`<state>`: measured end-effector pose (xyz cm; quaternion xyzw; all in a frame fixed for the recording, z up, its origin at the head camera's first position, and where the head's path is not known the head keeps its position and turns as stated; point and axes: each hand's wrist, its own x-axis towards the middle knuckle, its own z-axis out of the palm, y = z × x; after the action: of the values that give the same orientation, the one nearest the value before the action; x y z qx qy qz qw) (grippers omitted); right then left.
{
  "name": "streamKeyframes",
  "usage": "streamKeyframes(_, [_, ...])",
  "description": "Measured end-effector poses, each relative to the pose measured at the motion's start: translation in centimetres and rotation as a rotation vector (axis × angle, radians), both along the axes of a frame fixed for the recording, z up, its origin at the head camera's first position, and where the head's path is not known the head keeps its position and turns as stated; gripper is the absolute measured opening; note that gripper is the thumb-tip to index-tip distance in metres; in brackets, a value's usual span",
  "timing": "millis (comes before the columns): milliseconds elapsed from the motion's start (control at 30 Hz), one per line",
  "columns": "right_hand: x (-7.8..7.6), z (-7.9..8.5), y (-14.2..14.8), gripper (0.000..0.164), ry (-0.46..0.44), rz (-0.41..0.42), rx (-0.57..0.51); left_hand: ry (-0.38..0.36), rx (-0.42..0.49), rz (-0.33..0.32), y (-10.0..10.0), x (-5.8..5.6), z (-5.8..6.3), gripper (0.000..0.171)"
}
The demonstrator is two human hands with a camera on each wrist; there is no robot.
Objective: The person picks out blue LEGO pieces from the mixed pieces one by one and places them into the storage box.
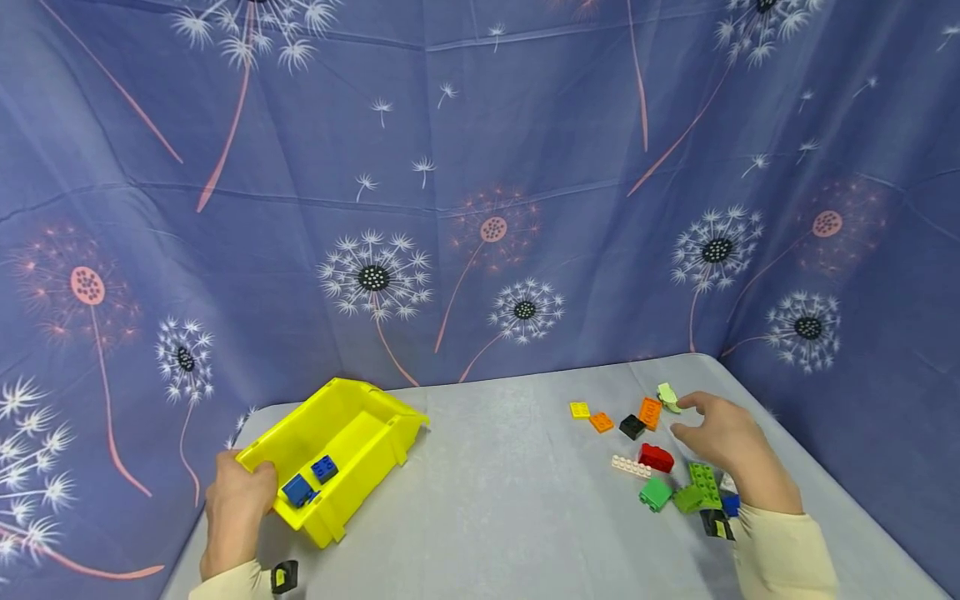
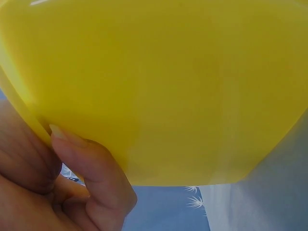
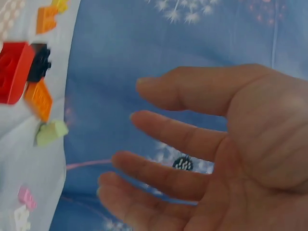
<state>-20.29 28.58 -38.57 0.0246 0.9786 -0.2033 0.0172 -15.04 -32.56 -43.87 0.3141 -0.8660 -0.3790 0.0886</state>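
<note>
My left hand (image 1: 238,498) grips the near left rim of a yellow plastic bin (image 1: 375,471), which stands tilted at an angle on the table. In the left wrist view the thumb and fingers pinch the wall of the bin (image 2: 178,96). Blue toy bricks (image 1: 324,469) lie inside it. Over the right side of the table, my right hand (image 1: 726,433) has its fingers loosely spread with nothing between them. Nearest to its fingertips is a pale green brick (image 1: 667,396), which also shows in the right wrist view (image 3: 52,133).
Loose bricks spread below and left of the right hand: orange (image 1: 650,413), black (image 1: 632,427), red (image 1: 656,457), white (image 1: 632,467), green (image 1: 656,494) and yellow (image 1: 580,410). Pink (image 3: 27,197) and white pieces lie farther right. A blue dandelion-print curtain (image 1: 480,192) hangs behind the table (image 1: 495,517).
</note>
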Motion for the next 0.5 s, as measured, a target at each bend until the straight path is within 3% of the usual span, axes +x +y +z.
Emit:
streamKeyframes(267, [0.2, -1.4, 2.0, 0.065, -0.171, -0.093, -0.023, 0.002, 0.012, 0.001, 0.2, 0.0, 0.1, 0.059])
streamKeyframes(500, [-0.1, -2.3, 3.6, 0.069, -0.270, -0.119, -0.043, -0.003, 0.020, -0.001, 0.1, 0.2, 0.1, 0.061])
